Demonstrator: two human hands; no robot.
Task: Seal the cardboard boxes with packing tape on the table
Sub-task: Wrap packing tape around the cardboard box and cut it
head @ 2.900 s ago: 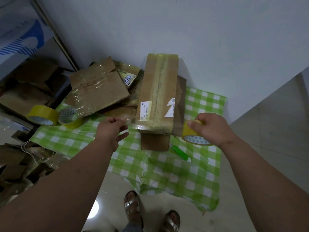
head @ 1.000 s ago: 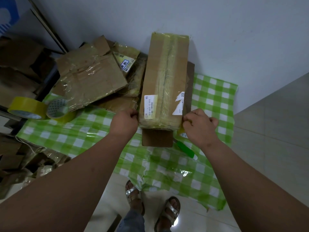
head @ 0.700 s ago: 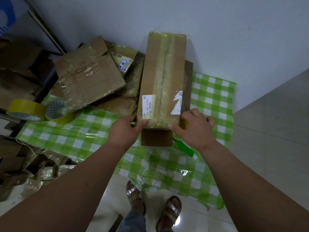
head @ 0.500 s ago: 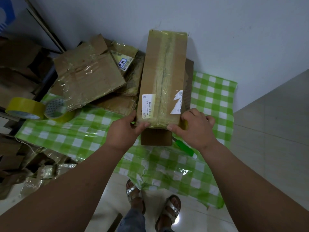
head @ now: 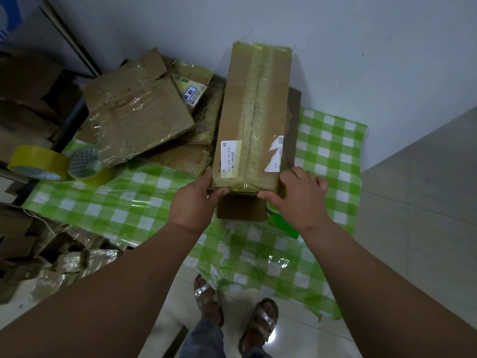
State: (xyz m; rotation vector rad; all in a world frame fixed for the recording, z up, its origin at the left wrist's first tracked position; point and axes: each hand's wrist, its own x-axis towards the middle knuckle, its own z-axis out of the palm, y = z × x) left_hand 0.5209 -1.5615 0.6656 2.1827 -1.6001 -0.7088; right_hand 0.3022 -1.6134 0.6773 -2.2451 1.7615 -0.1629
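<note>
We press tape over the near end of the box [head: 254,117], far-centre on the bench [head: 333,151]. Left hand [head: 192,202] and right hand [head: 299,197] grip its corners, fingers curled. Next, probably: cut the tape.

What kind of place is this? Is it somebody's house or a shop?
Probably a small home or back-room packing corner, though I can't be sure. A long cardboard box is being taped on a green checked tablecloth, rolls of yellow tape wait nearby, and flattened cartons pile up against the wall.
</note>
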